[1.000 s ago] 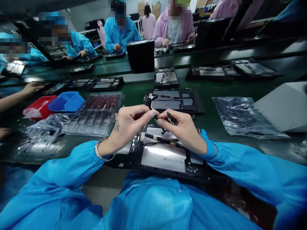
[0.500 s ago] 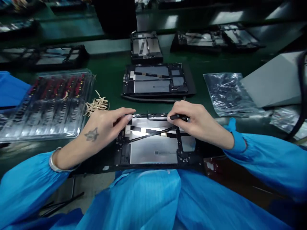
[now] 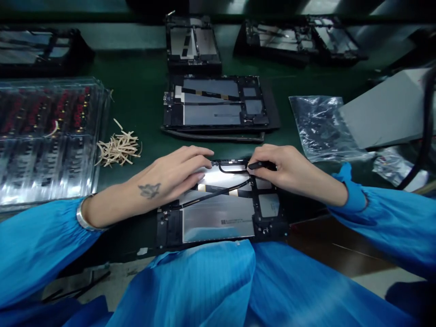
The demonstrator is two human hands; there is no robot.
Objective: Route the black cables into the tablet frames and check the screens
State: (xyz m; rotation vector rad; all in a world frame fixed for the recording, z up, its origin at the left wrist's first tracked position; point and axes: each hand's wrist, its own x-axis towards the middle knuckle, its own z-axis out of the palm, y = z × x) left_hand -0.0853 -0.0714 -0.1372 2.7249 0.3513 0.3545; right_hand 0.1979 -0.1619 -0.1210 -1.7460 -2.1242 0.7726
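Observation:
An open tablet frame (image 3: 218,218) with a silver panel and black ribbon cables lies at the near edge of the green bench. My left hand (image 3: 170,175) rests flat on the frame's upper left part, fingertips pressing near its top edge. My right hand (image 3: 282,170) grips a thin black tool (image 3: 257,165), whose tip touches a black cable at the frame's top edge. Blue sleeves cover both my arms.
A clear plastic tray of small red and black parts (image 3: 47,136) sits at the left, with a heap of tan paper strips (image 3: 117,147) beside it. More open tablet frames (image 3: 214,104) lie beyond. A crumpled clear bag (image 3: 323,127) and a grey box (image 3: 384,111) are at the right.
My hands came down from above the frame onto its top edge. My view tipped downward, so the co-workers across the bench left the picture.

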